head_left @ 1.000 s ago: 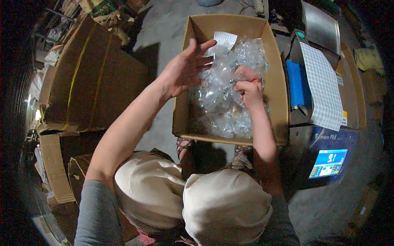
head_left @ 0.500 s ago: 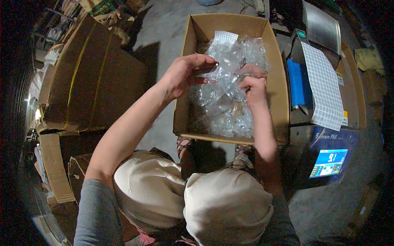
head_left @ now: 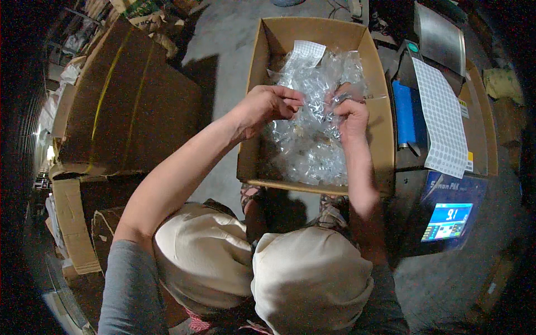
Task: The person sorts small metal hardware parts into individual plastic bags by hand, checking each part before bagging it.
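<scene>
An open cardboard box [head_left: 377, 142] stands in front of me, filled with small clear plastic bags [head_left: 315, 162]. Over its middle, my left hand [head_left: 273, 106] pinches the edge of a crinkled clear plastic bag [head_left: 317, 97] between thumb and fingers. My right hand [head_left: 352, 114] is closed on the right side of the same plastic, knuckles bent. Glare blurs where one bag ends and another begins, and whatever is inside the held bag is too small to make out. Behind the hands, a white sheet of small printed labels [head_left: 309, 52] lies on the pile.
On the right stands a machine with a lit screen [head_left: 446, 222] and a blue roller [head_left: 403, 111]. A long label sheet [head_left: 441, 109] drapes over it. A big brown carton [head_left: 131, 111] with yellow strapping takes up the left. Concrete floor [head_left: 220, 39] shows between.
My left hand has moved right and slightly down, its spread thumb and fingers closing on the plastic. The right hand has shifted a little to the right. The bag between them has changed shape.
</scene>
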The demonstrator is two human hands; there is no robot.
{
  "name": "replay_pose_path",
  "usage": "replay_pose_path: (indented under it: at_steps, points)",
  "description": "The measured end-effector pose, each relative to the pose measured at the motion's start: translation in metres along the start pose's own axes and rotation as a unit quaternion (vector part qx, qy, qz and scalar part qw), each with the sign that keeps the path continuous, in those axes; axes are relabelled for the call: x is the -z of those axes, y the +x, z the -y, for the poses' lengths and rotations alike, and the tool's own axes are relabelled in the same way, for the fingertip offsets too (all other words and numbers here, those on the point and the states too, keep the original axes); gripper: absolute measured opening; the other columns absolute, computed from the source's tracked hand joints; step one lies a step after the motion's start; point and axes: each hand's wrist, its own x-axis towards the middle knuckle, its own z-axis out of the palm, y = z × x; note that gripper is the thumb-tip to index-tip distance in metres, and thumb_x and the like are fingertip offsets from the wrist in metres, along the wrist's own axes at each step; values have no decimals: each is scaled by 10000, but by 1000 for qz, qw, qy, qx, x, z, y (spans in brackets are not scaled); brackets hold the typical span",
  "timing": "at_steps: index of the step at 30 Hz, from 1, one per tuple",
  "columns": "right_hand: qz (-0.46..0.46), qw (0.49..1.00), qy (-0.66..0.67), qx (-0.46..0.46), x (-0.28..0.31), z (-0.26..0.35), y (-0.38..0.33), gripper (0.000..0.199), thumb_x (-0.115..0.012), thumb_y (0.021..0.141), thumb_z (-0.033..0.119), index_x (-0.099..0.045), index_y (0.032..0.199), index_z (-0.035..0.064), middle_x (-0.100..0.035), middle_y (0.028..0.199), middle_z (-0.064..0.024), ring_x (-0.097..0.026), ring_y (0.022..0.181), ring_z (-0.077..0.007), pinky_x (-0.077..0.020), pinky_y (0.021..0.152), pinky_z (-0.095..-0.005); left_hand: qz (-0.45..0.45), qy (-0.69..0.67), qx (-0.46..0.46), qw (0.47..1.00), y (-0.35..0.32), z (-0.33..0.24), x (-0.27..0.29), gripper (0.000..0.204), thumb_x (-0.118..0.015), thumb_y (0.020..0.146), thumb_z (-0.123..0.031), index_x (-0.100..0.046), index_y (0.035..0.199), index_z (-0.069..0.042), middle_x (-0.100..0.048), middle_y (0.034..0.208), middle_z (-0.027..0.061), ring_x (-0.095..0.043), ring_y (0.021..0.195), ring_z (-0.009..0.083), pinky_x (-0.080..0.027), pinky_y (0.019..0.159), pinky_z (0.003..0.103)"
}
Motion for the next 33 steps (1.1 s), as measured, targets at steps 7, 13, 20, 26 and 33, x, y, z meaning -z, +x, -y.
replay_pose_path:
  at_steps: [7,13,20,26,33]
  points:
    - [45,997,-65,23,-4,0,-4,209,-504,506,38,-510,714,15,-523,691,-97,-559,662,-244,-491,648,-332,-16,-30,13,999,-11,-12,-23,321,-547,799,-79,-587,1113,-25,-626,1164,67,-592,1058,184,-456,951,343]
    - [28,1000,-12,-2,-15,5,-10,187,-506,506,33,-515,692,19,-519,682,-84,-556,645,-221,-466,617,-312,-106,-216,-22,970,-7,-15,-7,177,-493,810,-146,-585,923,-44,-621,999,70,-593,822,203,-481,752,321]
    - [19,989,-141,-31,-13,-7,-13,208,-549,555,35,-600,754,4,-579,703,-30,-540,651,-116,-389,570,-240,-166,-26,-115,979,-14,-25,-21,392,-685,806,-389,-593,1016,-70,-590,885,11,-516,770,113,-402,710,287]
    - [79,982,-173,-21,-18,-12,-16,258,-559,534,44,-623,781,5,-620,748,-31,-544,672,-116,-392,596,-227,-161,37,-133,977,-3,-6,-9,226,-696,869,-180,-662,1063,-70,-641,882,-13,-515,676,73,-378,558,233]
    - [41,998,-50,22,-15,10,-7,242,-525,524,81,-531,760,27,-591,791,-158,-517,683,-224,-434,618,-324,-254,-67,-101,960,-15,-25,9,289,-531,920,-318,-611,1026,-62,-626,902,26,-562,782,156,-472,662,284]
